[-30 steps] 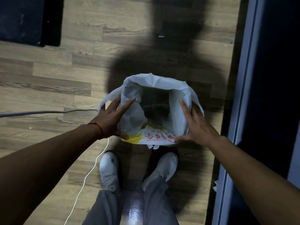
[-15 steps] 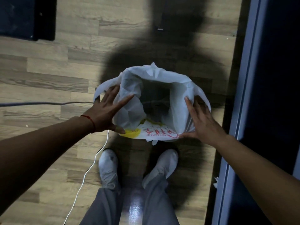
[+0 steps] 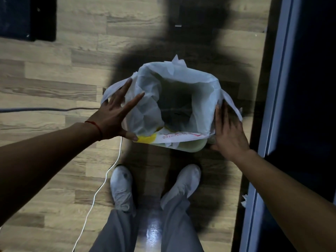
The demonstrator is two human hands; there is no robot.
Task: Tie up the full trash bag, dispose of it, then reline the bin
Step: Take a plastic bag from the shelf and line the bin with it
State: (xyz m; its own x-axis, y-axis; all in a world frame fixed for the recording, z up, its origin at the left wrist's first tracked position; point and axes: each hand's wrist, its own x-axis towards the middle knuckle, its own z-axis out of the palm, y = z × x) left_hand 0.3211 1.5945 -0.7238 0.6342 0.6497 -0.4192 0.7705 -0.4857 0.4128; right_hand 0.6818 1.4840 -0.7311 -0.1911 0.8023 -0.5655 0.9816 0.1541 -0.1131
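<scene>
A white plastic bag (image 3: pixel 203 84) with yellow and red print lines a small pale yellow-green bin (image 3: pixel 190 146) on the wooden floor in front of my feet. The bag's mouth is spread wide over the rim and its inside looks dark and empty. My left hand (image 3: pixel 112 117) lies flat with fingers spread on the bag's left side, the thumb at the near left corner. My right hand (image 3: pixel 229 131) presses flat against the right side of the bin, beneath a loose bag handle. Neither hand grips anything.
A thin white cable (image 3: pixel 101 188) runs along the floor past my left shoe (image 3: pixel 121 186). A grey cable (image 3: pixel 45 109) crosses from the left. A dark door with a pale frame (image 3: pixel 272 106) stands close on the right. A dark object (image 3: pixel 27 17) sits at the far left.
Both hands have slid outward and down the bin's sides. The bag's mouth is stretched wider, and the bin's near rim now shows under the printed edge.
</scene>
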